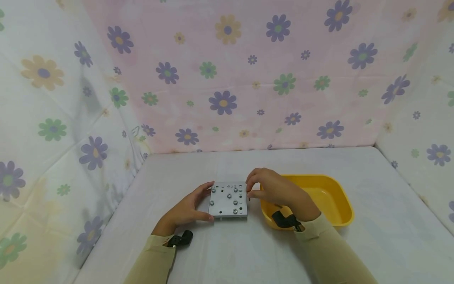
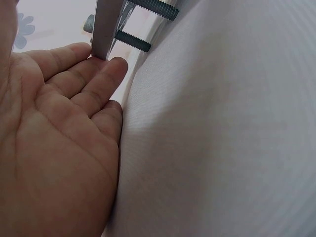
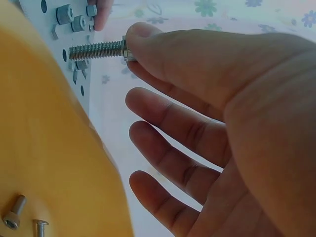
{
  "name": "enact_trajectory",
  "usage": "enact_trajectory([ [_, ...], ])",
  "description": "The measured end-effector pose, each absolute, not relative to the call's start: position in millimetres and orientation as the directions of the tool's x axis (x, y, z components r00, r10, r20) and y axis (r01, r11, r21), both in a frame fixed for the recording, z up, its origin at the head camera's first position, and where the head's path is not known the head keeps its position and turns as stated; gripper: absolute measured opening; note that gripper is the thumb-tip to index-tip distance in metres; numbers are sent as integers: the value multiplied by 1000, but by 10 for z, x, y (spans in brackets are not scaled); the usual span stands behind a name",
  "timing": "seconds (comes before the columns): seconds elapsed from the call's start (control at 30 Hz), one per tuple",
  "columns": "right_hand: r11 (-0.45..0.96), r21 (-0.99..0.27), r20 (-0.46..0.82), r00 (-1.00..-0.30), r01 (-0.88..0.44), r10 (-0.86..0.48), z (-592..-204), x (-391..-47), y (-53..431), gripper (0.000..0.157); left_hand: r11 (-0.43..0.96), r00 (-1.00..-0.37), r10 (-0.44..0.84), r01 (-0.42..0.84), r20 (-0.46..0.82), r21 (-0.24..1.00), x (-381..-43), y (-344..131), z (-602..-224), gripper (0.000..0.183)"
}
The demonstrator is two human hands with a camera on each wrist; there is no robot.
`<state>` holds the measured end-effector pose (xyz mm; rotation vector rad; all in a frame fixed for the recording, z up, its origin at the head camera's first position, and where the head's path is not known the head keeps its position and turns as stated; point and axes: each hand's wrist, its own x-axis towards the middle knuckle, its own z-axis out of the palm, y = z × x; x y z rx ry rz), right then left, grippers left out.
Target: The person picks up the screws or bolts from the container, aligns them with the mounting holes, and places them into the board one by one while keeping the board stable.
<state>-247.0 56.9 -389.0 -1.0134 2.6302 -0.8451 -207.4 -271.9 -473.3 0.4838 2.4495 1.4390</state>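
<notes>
Right wrist view has the right hand (image 3: pixel 247 94) pinching a bolt (image 3: pixel 98 50) between thumb and index finger, the other three fingers apart and gently bent; the threaded end points to nine o'clock, toward a drilled metal plate (image 1: pixel 220 202). From the head camera, the right forearm runs off toward five o'clock and the left toward seven. The left hand (image 1: pixel 187 211) spans the plate's nine o'clock edge, thumb and fingers gripping its near and far sides. A yellow tub (image 1: pixel 324 199) sits on the worktop (image 1: pixel 227 252) at the plate's three o'clock.
</notes>
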Motion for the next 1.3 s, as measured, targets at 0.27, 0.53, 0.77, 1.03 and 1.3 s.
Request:
enact_trajectory([
  [0.27, 617, -572, 2, -753, -540, -658, -3944, -2469, 512, 5, 461, -911, 408, 150, -58, 875, -2087, -2714, -4729, 118],
  [0.53, 637, -540, -17, -750, -550, -661, -3985, -2447, 468, 8, 468, -912, 406, 150, -61, 871, -2083, -2714, -4727, 119],
  [0.77, 642, -524, -20, -745, -560, -667, -3979, -2422, 441, 9, 464, -910, 410, 151, -61, 873, -2085, -2716, -4713, 119],
  [1.03, 630, -528, -32, -728, -569, -685, -3976, -2390, 408, 6, 448, -906, 421, 156, -54, 880, -2069, -2721, -4706, 119],
  [1.3, 617, -526, -17, -719, -585, -695, -3984, -2389, 405, 8, 455, -907, 418, 164, -46, 875, -2084, -2730, -4746, 119],
])
